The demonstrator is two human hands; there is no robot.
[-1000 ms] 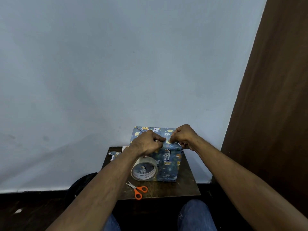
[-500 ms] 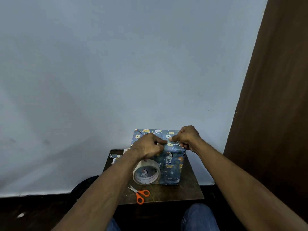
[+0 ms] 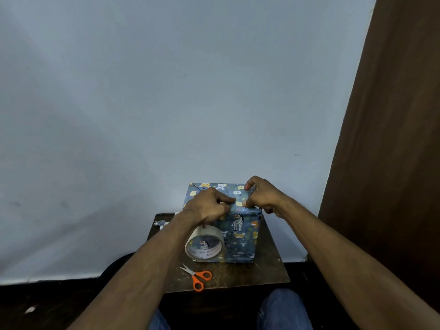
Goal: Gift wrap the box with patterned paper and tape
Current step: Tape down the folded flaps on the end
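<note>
small brown table (image 3: pixel 262 270) against a pale wall (image 3: pixel 166 103) – on it the wrapped box (image 3: pixel 240 236), tape roll (image 3: pixel 204 245) leaning at its front. left hand (image 3: pixel 206 207) and right hand (image 3: pixel 263 195) both pinch paper at the box's top edge.

Box (image 3: pixel 240 234) in matt printed paper, glossy tape roll (image 3: pixel 204 246), worn wood table (image 3: pixel 269 270).
</note>
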